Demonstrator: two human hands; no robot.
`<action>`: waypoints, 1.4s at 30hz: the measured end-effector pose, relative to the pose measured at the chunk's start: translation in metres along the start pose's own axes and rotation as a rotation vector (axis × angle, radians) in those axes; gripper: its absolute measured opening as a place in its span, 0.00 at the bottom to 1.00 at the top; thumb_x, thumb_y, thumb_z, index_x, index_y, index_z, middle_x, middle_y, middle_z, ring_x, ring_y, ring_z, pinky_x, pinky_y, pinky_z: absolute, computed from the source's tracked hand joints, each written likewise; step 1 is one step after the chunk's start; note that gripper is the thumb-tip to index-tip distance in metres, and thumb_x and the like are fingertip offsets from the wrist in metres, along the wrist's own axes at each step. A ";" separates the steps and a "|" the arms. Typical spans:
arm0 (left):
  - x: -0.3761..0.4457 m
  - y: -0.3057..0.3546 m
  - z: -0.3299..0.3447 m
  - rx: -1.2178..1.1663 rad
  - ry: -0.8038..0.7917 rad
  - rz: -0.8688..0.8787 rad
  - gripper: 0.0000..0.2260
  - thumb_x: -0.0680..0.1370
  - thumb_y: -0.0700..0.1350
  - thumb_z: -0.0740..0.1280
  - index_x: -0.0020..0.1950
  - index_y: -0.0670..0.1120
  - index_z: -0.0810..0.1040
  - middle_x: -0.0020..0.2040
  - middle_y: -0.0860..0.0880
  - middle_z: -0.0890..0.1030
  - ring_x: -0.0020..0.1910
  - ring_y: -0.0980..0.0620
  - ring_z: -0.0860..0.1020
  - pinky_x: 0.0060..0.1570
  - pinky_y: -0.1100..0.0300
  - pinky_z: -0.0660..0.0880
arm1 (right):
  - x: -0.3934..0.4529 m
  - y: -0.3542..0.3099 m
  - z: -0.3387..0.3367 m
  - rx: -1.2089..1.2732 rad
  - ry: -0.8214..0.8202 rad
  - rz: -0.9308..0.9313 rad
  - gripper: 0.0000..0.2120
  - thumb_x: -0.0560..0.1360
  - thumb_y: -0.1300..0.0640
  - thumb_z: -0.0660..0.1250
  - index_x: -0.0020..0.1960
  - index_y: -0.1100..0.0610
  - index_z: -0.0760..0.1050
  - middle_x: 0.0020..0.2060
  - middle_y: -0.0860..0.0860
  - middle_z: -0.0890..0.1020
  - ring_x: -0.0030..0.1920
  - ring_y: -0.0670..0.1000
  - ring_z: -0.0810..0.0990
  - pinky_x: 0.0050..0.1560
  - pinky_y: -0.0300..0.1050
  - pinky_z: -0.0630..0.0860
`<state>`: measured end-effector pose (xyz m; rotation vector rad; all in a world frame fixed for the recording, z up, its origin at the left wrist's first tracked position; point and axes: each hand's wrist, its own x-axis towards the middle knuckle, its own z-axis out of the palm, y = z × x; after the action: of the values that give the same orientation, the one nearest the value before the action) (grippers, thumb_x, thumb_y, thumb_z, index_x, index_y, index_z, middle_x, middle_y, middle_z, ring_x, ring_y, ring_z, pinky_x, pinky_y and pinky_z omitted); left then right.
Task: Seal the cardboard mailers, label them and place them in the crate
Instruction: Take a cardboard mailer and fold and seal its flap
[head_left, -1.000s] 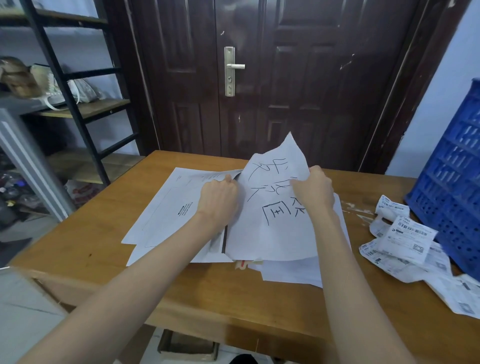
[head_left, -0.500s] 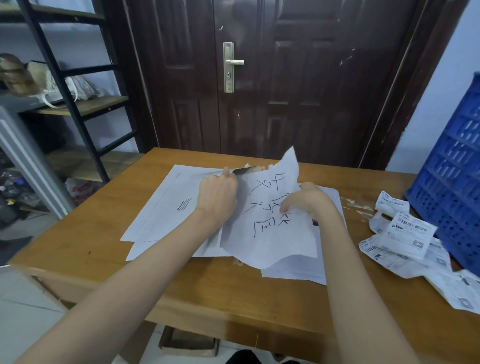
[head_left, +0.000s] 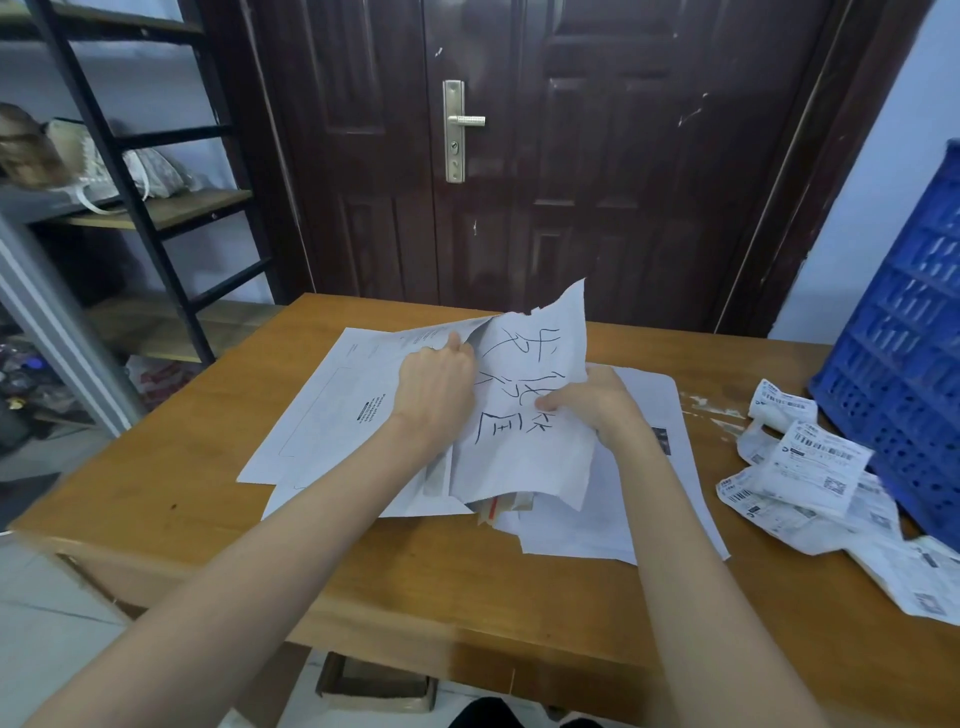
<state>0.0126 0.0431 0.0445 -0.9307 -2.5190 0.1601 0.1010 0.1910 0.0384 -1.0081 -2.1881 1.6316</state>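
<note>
Since a second ago the right hand (head_left: 597, 402) has slid down the handwritten sheet (head_left: 524, 415), crumpling it; left hand (head_left: 439, 384) pinches its top edge. Mailers (head_left: 337, 410) lie flat mid-surface, crate (head_left: 904, 364) at 3 o'clock. Sealing not begun, seemingly.

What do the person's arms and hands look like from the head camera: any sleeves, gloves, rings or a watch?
Both forearms are bare right to the bottom edge of the picture; no sleeve shows. The left hand and the right hand wear no gloves. No watch or band shows on either wrist, and no ring on the fingers that are in view, though some fingers are hidden behind paper. No markings are visible.
</note>
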 end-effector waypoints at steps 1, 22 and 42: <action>0.000 0.000 0.000 -0.005 -0.001 -0.001 0.12 0.76 0.33 0.57 0.56 0.43 0.73 0.55 0.47 0.74 0.44 0.45 0.78 0.26 0.59 0.52 | 0.000 0.001 0.001 -0.016 -0.009 0.001 0.14 0.65 0.67 0.73 0.50 0.61 0.80 0.47 0.56 0.84 0.47 0.57 0.83 0.51 0.52 0.80; 0.000 0.005 -0.016 -0.077 -0.007 0.010 0.12 0.76 0.37 0.59 0.58 0.43 0.73 0.64 0.50 0.73 0.37 0.46 0.73 0.26 0.59 0.51 | -0.008 -0.002 0.025 0.026 -0.129 -0.041 0.18 0.63 0.61 0.78 0.52 0.58 0.81 0.47 0.54 0.84 0.48 0.55 0.83 0.48 0.47 0.80; -0.003 0.025 -0.016 -0.188 0.071 0.003 0.17 0.76 0.39 0.61 0.65 0.44 0.72 0.58 0.50 0.77 0.37 0.47 0.74 0.30 0.58 0.60 | -0.002 0.001 0.053 0.029 -0.133 0.106 0.07 0.70 0.65 0.67 0.45 0.60 0.70 0.43 0.58 0.78 0.50 0.59 0.79 0.52 0.50 0.77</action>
<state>0.0365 0.0591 0.0511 -0.9931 -2.4993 -0.1086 0.0734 0.1498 0.0197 -1.0519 -2.2213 1.8214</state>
